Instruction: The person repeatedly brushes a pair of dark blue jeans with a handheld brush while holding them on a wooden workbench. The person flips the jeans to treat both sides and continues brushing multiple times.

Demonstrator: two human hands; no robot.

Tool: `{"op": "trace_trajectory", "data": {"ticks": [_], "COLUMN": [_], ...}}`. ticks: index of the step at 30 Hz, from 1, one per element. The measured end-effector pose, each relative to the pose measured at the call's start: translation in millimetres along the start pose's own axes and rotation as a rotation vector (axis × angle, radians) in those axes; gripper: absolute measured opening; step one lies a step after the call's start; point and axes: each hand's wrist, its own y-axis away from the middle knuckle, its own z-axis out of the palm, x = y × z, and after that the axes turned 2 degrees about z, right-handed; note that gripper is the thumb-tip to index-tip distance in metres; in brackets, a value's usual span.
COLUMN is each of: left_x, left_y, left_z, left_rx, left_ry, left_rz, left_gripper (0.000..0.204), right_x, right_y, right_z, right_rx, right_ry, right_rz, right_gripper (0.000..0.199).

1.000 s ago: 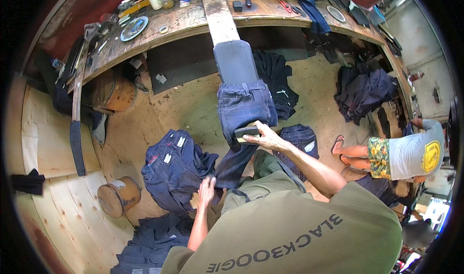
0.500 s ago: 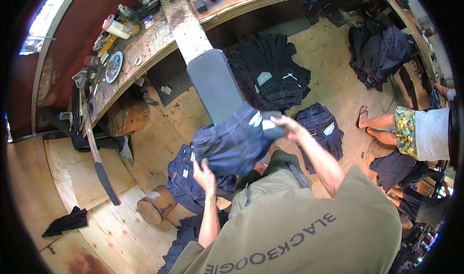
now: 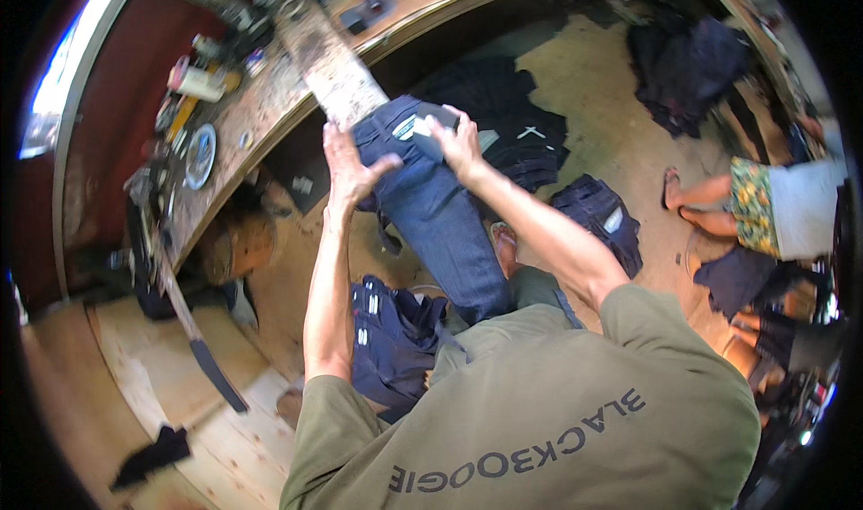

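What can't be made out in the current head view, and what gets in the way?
Board, near end: head view, covered by the jeans.
Dark block, underside: head view, turned away, facing the jeans.
Left hand, exact contact with the jeans: head view, blurred.
Co-worker, head: head view, cut off by the dark right rim.
Plate, contents: head view, too small and blurred.

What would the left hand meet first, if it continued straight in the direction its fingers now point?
Probably the worn board that sticks out from the workbench, just ahead of the left hand; depth is unclear, so it might pass above.
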Motion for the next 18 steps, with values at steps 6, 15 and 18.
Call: {"op": "trace_trajectory", "data": {"ticks": [6, 15, 18], "left_x": [64.8, 17.6, 9.2], "left_y": [-52.1, -70.4, -90.9], "left_z": [-25.3, 5.0, 13.2], "left_rx": [-0.449, -0.643, -0.479], "left_ry": [-0.048, 0.994, 1.118], "left_rz": [0.070, -0.311, -0.240], "left_gripper": [0.137, 0.048, 0.046], "right_x": [18.5, 55.0, 68.4], "right_y": [191.9, 147.6, 84.8], "right_z": [-41.0, -9.7, 11.3], "right_rx": [-0.224, -0.389, -0.452], "right_ry": [0.478, 0.341, 0.327], "right_rz": [-0.372, -0.141, -0.209], "right_gripper": [0.053, 0.096, 0.097]}}
